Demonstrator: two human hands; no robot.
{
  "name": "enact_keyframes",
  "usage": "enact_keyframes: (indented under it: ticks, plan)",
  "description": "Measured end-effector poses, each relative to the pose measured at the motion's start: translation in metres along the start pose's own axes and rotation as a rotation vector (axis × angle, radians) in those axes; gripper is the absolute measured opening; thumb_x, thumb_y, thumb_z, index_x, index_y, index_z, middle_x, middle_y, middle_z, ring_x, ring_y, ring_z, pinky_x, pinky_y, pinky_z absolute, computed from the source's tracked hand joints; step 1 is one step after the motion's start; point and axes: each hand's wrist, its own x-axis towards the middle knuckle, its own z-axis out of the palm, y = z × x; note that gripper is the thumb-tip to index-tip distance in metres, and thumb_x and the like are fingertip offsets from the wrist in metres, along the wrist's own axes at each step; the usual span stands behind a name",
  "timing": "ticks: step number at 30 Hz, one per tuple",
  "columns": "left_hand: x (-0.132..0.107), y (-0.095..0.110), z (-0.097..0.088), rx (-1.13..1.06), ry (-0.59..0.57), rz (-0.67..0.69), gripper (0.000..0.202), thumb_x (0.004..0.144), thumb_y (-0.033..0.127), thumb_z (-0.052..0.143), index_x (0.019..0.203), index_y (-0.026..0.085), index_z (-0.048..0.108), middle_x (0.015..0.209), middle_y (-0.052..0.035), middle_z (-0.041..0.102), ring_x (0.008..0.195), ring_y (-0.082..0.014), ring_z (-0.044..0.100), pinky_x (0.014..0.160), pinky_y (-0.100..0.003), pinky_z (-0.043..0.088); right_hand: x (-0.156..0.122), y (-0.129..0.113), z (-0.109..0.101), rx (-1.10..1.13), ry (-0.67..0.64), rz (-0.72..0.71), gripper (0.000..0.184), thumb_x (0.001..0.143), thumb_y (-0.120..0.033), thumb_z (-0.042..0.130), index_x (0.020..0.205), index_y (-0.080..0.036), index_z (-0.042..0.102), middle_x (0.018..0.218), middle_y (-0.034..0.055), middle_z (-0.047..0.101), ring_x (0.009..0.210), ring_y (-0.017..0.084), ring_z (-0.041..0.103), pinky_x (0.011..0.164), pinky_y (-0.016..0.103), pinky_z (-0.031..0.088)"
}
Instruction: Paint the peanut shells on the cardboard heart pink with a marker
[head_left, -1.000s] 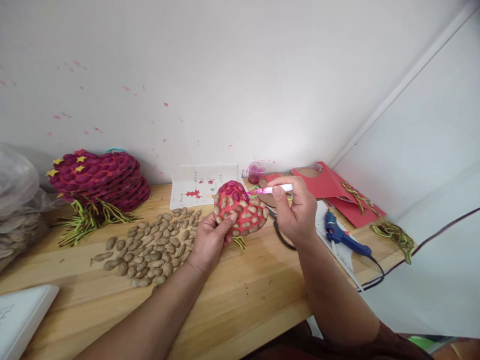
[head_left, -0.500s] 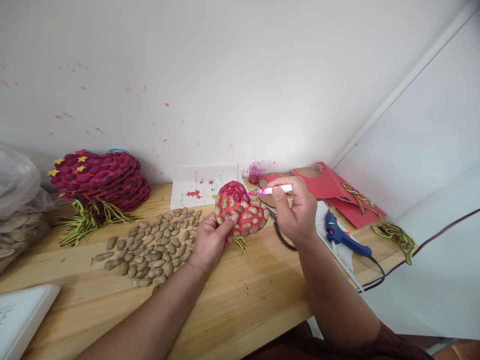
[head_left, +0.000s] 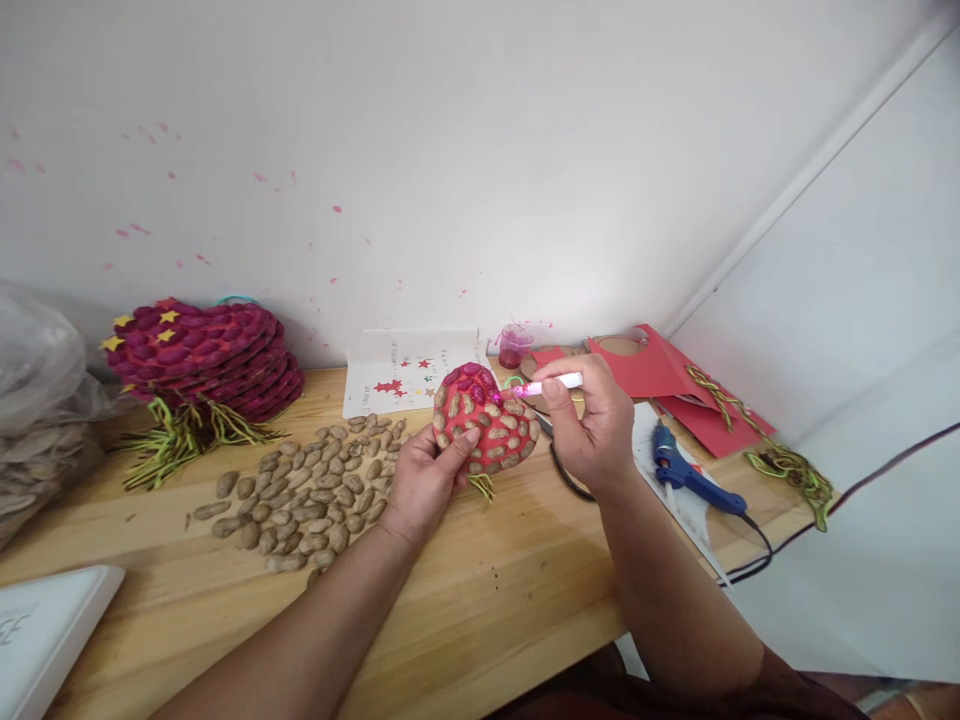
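Two hands: both in use above the table (head_left: 480,610); left hand (head_left: 424,478) on the red panel (head_left: 484,440), right hand (head_left: 594,415) on the brush (head_left: 561,383).
Left fingers: closed on the panel's lower left edge, thumb flat across the front, the others mostly hidden behind.
Right fingers: pinched on the white handle, thumb and fingertips meeting around it.
Red panel: held up over the table's middle, front tilted toward the viewer; peanuts over its face, green strands (head_left: 482,487) at its base.
Paint: glossy magenta on the top left peanuts only; others bare tan.
Brush tip: pink, at the edge of the painted patch, apparently touching.
Loose peanuts (head_left: 315,505): spread on the table, left of the left hand.
Stack (head_left: 202,350): several magenta panels, back left, yellow stars on the top one, green fringe (head_left: 169,450) in front.
Far left: clear bag (head_left: 37,380); below it, white box (head_left: 45,640), partly in view.
Cup (head_left: 516,347): clear, magenta inside, by the wall (head_left: 465,150), which is spotted pink.
Printed sheet (head_left: 390,365): behind the panel, with small stars.
Right side: red card (head_left: 649,375), blue glue gun (head_left: 697,483), tangled green cord (head_left: 799,475).
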Motion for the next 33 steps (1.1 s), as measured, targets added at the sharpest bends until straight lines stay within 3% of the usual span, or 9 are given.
enact_keyframes:
  ticks: [16, 33]
  plan:
    - [0.0019, -0.0036, -0.0021, -0.01, -0.004, 0.011, 0.047, 0.062, 0.049, 0.094, 0.068, 0.017, 0.06, 0.055, 0.0047, 0.057, 0.042, -0.0049, 0.039, 0.04, -0.018, 0.032, 0.0002, -0.0005, 0.0002, -0.003, -0.014, -0.014, 0.012, 0.1, -0.024, 0.057, 0.096, -0.024, 0.068, 0.091, 0.0037, 0.075, 0.089, 0.021, 0.067, 0.085, 0.04, 0.051]
    - [0.0003, -0.0002, -0.0007, 0.035, 0.012, 0.031, 0.048, 0.063, 0.05, 0.093, 0.064, 0.018, 0.057, 0.049, 0.0056, 0.052, 0.041, -0.0052, 0.037, 0.04, -0.018, 0.027, 0.0019, -0.0056, -0.0019, -0.089, -0.137, -0.111, 0.009, 0.098, -0.023, 0.058, 0.093, -0.025, 0.065, 0.085, 0.0019, 0.073, 0.084, 0.021, 0.063, 0.083, 0.04, 0.047]
